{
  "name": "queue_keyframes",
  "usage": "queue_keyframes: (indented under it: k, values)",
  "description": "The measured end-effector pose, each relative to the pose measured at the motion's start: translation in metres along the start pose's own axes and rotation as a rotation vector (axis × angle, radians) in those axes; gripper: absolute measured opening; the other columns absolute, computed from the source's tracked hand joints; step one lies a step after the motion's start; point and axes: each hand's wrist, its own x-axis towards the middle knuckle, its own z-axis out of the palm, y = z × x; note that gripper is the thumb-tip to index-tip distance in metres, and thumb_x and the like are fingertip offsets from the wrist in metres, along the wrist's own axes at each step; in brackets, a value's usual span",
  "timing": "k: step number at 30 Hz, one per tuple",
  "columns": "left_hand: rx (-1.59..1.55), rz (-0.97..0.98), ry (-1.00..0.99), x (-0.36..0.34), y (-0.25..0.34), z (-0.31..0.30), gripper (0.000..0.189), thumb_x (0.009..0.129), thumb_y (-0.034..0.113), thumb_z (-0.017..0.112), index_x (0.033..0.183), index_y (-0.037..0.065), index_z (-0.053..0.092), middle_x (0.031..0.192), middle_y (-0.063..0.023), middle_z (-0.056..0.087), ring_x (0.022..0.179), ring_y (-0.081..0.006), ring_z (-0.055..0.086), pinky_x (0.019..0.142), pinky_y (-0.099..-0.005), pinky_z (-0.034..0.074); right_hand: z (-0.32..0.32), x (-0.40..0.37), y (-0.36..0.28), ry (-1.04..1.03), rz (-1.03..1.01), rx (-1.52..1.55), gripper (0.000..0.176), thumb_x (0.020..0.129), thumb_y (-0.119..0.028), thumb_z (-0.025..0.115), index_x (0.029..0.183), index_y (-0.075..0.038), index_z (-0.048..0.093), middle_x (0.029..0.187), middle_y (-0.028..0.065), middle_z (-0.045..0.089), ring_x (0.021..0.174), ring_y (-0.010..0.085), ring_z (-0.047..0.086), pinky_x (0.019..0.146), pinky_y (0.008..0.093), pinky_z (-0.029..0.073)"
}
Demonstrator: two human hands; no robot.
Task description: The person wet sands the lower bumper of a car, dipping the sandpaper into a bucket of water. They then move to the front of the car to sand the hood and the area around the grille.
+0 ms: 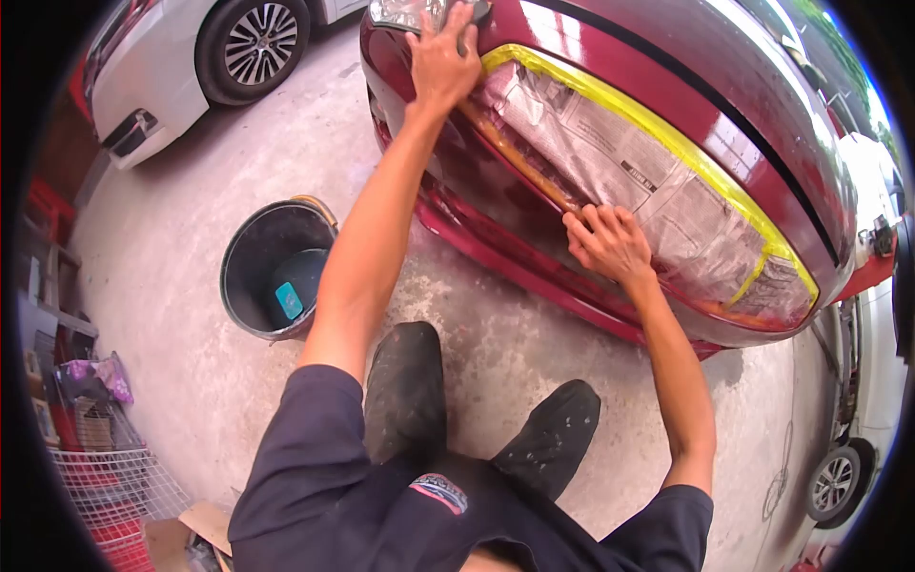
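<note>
A dark red car front [610, 33] stands ahead of me, its opening covered with newspaper and clear plastic film [610, 143]. Yellow masking tape [667, 129] edges the top of this covering. Along the lower edge runs a brownish-orange strip [519, 162]. My left hand [443, 59] lies on the bodywork beside the headlight [405, 11], fingers stretched out. At the covering's lower edge, my right hand [610, 243] has its fingers bent and pressed together; whatever is under its fingertips is hidden.
A black bucket [250, 238] with a teal block [289, 300] inside stands left of my feet. Beyond it is a white car [172, 67]. A wire basket [114, 486] and cardboard [172, 543] sit at lower left. Another white vehicle [872, 381] is at right.
</note>
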Motion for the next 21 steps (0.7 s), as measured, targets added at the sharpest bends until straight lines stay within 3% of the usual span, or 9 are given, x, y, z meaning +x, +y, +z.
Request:
queue_keyframes:
  k: [2,5,6,9,10,13,14,17,21]
  values:
    - [-0.076,-0.206,-0.147,0.042,0.015,-0.015,0.045,0.110,0.026,0.048,0.150,0.010,0.061,0.151,-0.0224,0.061,0.140,-0.0416,0.056,0.123,-0.0511,0.037,0.006,0.001,0.005,0.016,-0.013,-0.021,0.027,0.089,-0.032,0.073,0.114,-0.024,0.069,0.097,-0.0034,0.062,0.095,0.0138,0.061,0.096,0.0339,0.041]
    - [-0.157,-0.066,0.016,0.027,0.010,0.000,0.044,0.110,0.023,0.047,0.149,0.009,0.062,0.149,-0.0236,0.061,0.138,-0.0427,0.056,0.120,-0.0491,0.040,0.004,-0.004,-0.004,0.022,-0.006,0.006,0.027,0.089,-0.032,0.073,0.114,-0.025,0.069,0.097,-0.0037,0.062,0.095,0.0135,0.061,0.096,0.0339,0.041]
    - [-0.126,0.024,0.056,0.010,0.000,0.016,0.044,0.109,0.024,0.048,0.149,0.010,0.060,0.155,-0.0172,0.059,0.150,-0.0514,0.041,0.124,-0.0674,0.028,0.005,-0.004,-0.004,0.022,-0.008,0.002,0.027,0.088,-0.032,0.073,0.114,-0.025,0.069,0.097,-0.0038,0.062,0.095,0.0135,0.061,0.096,0.0341,0.041]
    - [-0.091,0.050,0.073,0.006,0.000,0.012,0.043,0.109,0.022,0.049,0.147,0.009,0.060,0.155,-0.0177,0.059,0.149,-0.0516,0.042,0.123,-0.0664,0.030,0.006,-0.007,-0.003,0.010,-0.009,0.009,0.028,0.088,-0.032,0.073,0.115,-0.025,0.069,0.097,-0.0040,0.062,0.096,0.0135,0.061,0.096,0.0346,0.041]
    - [-0.200,-0.015,-0.002,0.028,0.000,0.002,0.044,0.109,0.020,0.046,0.149,0.008,0.060,0.148,-0.0258,0.061,0.140,-0.0445,0.054,0.121,-0.0483,0.040,0.008,-0.003,0.002,0.012,-0.012,0.000,0.028,0.088,-0.032,0.073,0.115,-0.024,0.069,0.097,-0.0040,0.062,0.095,0.0135,0.061,0.096,0.0346,0.041]
    - [-0.268,-0.111,-0.034,0.041,0.016,-0.005,0.044,0.108,0.015,0.047,0.149,0.003,0.058,0.147,-0.0277,0.061,0.141,-0.0459,0.053,0.121,-0.0483,0.040,0.003,-0.002,-0.001,0.001,-0.011,-0.004,0.028,0.089,-0.032,0.073,0.115,-0.024,0.069,0.098,-0.0038,0.062,0.095,0.0135,0.061,0.095,0.0345,0.041]
    - [-0.172,0.029,0.048,0.028,0.010,0.001,0.043,0.108,0.014,0.047,0.148,0.001,0.057,0.145,-0.0280,0.062,0.139,-0.0464,0.054,0.120,-0.0490,0.040,0.004,-0.002,-0.002,0.008,-0.011,0.001,0.028,0.089,-0.032,0.073,0.115,-0.024,0.069,0.098,-0.0037,0.062,0.095,0.0135,0.060,0.095,0.0345,0.041]
    - [-0.032,0.145,0.124,0.000,0.003,0.003,0.042,0.108,0.014,0.047,0.146,0.002,0.060,0.146,-0.0274,0.062,0.139,-0.0476,0.054,0.119,-0.0512,0.042,0.010,-0.005,0.001,-0.027,0.005,-0.027,0.038,0.087,-0.039,0.074,0.121,-0.025,0.066,0.105,-0.0043,0.060,0.103,0.0126,0.059,0.103,0.0356,0.038]
    - [-0.246,-0.164,-0.113,0.046,0.014,-0.015,0.042,0.109,0.016,0.045,0.146,0.004,0.061,0.138,-0.0295,0.066,0.131,-0.0490,0.059,0.114,-0.0512,0.046,0.010,-0.010,-0.001,-0.066,0.009,-0.035,0.043,0.086,-0.043,0.075,0.125,-0.026,0.064,0.108,-0.0046,0.059,0.107,0.0122,0.058,0.107,0.0358,0.036]
